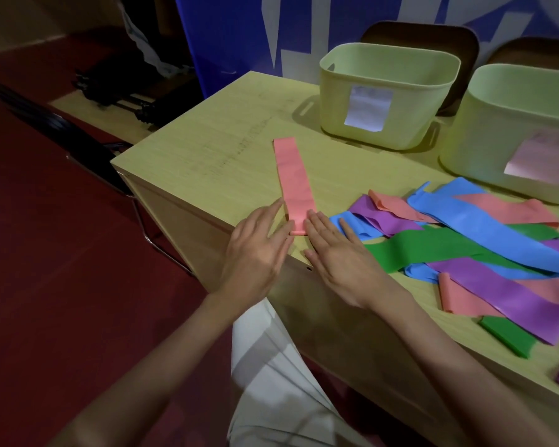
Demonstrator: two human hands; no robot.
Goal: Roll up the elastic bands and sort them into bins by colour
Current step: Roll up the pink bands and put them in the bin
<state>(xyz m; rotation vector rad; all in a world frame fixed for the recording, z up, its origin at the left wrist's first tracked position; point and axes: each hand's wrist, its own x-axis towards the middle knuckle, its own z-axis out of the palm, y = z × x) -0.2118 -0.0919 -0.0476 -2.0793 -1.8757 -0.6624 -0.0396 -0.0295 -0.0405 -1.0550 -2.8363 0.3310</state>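
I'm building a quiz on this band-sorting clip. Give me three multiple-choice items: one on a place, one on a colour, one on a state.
1. Where does the pile of loose bands lie, relative to the pink band being rolled?
A. left of it
B. right of it
C. inside a bin

2. What colour are the bins?
A. pale green
B. red
C. black

3. How far is the pink band rolled?
A. fully
B. only its near end
C. half

Key: B, the pile spreads to the right; A, both bin walls are pale green; B, the left hand and right hand flank a small roll.
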